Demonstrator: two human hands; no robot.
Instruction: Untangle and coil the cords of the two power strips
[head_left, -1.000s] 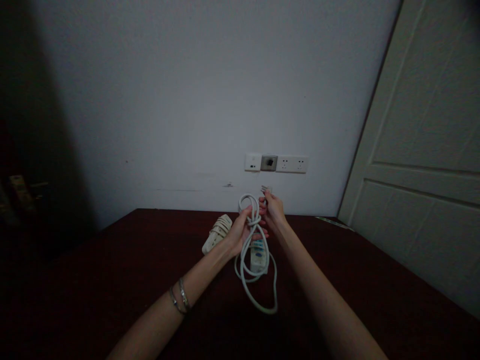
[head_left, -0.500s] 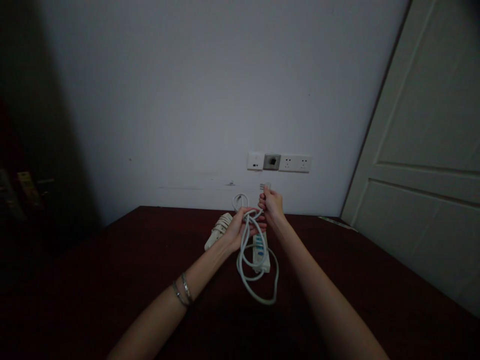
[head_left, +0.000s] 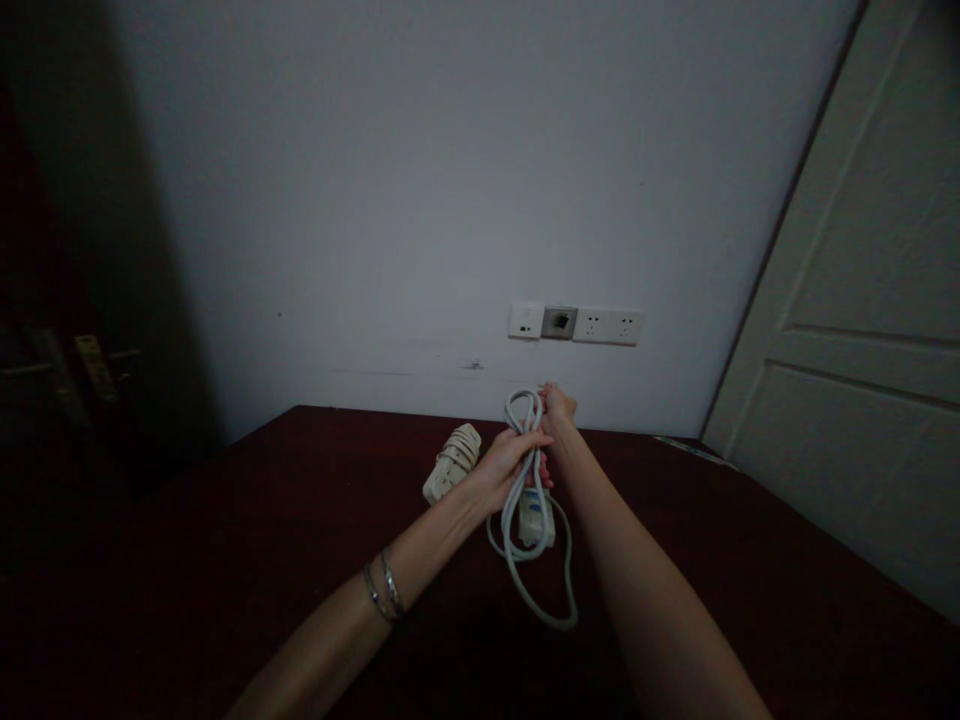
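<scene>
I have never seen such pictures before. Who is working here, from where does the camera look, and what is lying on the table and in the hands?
There is no machine, only a person's two bare hands. The camera is worn on the head and looks forward and down, so the forearms reach in from below.

The left hand holds a pale, looped cord. The right hand is closed just beyond it, apparently around the plug, which is mostly hidden.

On the dark reddish table lie two power strips: one partly behind the cord, another to the left, wrapped in its cord. Wall sockets are behind.
</scene>
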